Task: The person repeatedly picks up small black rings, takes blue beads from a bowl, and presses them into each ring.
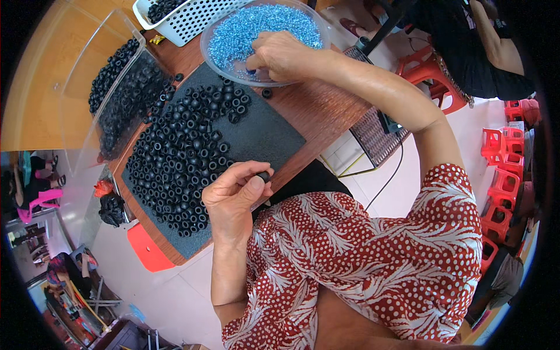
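Over the near edge of the bench [326, 105], the left hand [233, 189] grips one black bead [264, 175] between its thumb and bent fingers. Farther off, the right hand [281, 55] reaches down into a clear bowl [206, 49], fingers curled toward the bottom of its near side; a dark spot shows by the fingertips, but I cannot tell whether they grasp anything. Small shiny blue beads [268, 20] fill most of the bowl, thinning to a nearly bare patch under that hand.

Just beyond the left hand lies a dark mat [265, 137], its left part covered by a heap of loose beads [175, 163], black and barrel-shaped with wide holes. A single stray bead [267, 93] sits on the wood just below the bowl. At the far left of the mat a clear box [133, 66] holds many more of the black kind, and a white basket [186, 26] with some inside stands next to the bowl.

Past the bench are red stools [501, 186] along the right and a person [466, 46] in black at upper right.
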Demonstrator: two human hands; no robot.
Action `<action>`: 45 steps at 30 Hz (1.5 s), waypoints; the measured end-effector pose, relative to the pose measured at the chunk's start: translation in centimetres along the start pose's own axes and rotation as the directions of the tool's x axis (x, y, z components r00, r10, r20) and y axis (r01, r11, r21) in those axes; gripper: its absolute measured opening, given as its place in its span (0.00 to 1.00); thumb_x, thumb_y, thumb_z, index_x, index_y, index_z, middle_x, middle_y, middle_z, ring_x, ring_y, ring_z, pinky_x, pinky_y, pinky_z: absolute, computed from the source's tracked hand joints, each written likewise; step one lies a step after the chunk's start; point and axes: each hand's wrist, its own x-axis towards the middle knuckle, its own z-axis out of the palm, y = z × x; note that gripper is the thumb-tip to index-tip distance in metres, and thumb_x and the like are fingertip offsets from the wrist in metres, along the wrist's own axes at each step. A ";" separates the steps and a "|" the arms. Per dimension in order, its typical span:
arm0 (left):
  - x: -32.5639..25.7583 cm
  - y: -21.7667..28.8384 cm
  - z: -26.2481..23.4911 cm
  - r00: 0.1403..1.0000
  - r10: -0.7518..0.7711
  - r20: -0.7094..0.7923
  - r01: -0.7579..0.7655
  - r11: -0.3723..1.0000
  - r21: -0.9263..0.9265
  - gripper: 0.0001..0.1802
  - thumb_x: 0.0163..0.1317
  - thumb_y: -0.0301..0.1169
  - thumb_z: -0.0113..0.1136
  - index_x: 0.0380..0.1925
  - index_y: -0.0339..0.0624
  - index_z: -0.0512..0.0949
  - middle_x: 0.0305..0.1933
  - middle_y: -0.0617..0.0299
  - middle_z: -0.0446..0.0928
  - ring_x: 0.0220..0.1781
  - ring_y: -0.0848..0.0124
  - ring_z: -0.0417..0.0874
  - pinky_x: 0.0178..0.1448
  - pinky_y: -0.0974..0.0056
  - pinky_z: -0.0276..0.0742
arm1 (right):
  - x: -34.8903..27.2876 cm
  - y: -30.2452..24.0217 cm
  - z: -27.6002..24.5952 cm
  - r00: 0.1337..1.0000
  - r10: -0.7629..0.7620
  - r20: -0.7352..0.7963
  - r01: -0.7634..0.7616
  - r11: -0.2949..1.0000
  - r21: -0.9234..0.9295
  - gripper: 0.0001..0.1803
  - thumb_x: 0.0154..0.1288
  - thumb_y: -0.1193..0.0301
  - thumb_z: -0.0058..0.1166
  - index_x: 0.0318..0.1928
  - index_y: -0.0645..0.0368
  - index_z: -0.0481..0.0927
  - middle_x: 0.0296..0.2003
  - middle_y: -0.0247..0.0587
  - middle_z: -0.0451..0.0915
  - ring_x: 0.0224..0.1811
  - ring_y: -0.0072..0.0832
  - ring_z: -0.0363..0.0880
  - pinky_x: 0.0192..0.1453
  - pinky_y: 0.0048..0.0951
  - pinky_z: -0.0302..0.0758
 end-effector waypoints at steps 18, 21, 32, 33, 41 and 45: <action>-0.7 -1.8 0.0 0.997 -0.078 0.014 0.079 0.987 -0.138 0.12 0.52 0.20 0.61 0.37 0.30 0.76 0.35 0.52 0.80 0.27 0.72 0.78 0.35 0.72 0.75 | 0.4 0.9 0.6 0.999 0.031 -0.041 -0.030 0.999 0.012 0.05 0.42 0.77 0.59 0.23 0.62 0.77 0.22 0.41 0.75 0.34 0.39 0.76 0.36 0.38 0.72; -0.7 -1.8 0.0 0.997 -0.078 0.025 0.081 0.984 -0.161 0.12 0.52 0.21 0.61 0.37 0.29 0.76 0.35 0.52 0.80 0.28 0.72 0.78 0.34 0.71 0.75 | 0.4 0.2 0.4 0.999 0.039 0.017 -0.039 0.999 0.006 0.06 0.42 0.75 0.60 0.24 0.61 0.78 0.22 0.41 0.75 0.35 0.39 0.76 0.37 0.38 0.73; -0.9 -2.1 -0.2 0.998 -0.057 0.019 0.059 0.986 -0.158 0.11 0.53 0.22 0.61 0.38 0.29 0.76 0.35 0.51 0.79 0.28 0.72 0.78 0.36 0.70 0.76 | 0.6 -0.3 2.2 1.000 -0.005 0.021 0.008 0.991 -0.136 0.06 0.43 0.72 0.58 0.22 0.62 0.78 0.25 0.45 0.77 0.37 0.42 0.77 0.36 0.41 0.75; -0.9 -2.1 -0.2 0.999 -0.044 0.011 0.045 0.986 -0.158 0.11 0.54 0.22 0.60 0.38 0.29 0.76 0.35 0.51 0.79 0.28 0.72 0.78 0.36 0.70 0.76 | 0.6 -0.3 2.4 1.000 -0.002 0.020 0.005 0.989 -0.147 0.06 0.44 0.72 0.57 0.22 0.62 0.78 0.25 0.46 0.78 0.36 0.42 0.77 0.36 0.41 0.75; 0.2 -0.6 -0.8 0.999 0.007 -0.037 -0.019 0.944 -0.330 0.12 0.58 0.23 0.55 0.43 0.30 0.74 0.40 0.48 0.78 0.32 0.69 0.79 0.37 0.66 0.78 | -0.2 -0.3 -0.1 0.993 0.004 -0.114 -0.002 1.000 0.024 0.09 0.50 0.71 0.57 0.25 0.65 0.74 0.22 0.49 0.75 0.26 0.40 0.76 0.30 0.38 0.72; 0.7 -0.5 -1.5 0.996 0.026 -0.081 -0.056 0.919 -0.390 0.11 0.58 0.22 0.54 0.42 0.31 0.74 0.40 0.47 0.78 0.33 0.68 0.79 0.38 0.65 0.78 | -2.0 -5.6 -4.8 0.998 0.056 -0.001 -0.049 0.894 0.445 0.12 0.53 0.70 0.59 0.27 0.65 0.71 0.19 0.41 0.69 0.21 0.26 0.68 0.25 0.27 0.66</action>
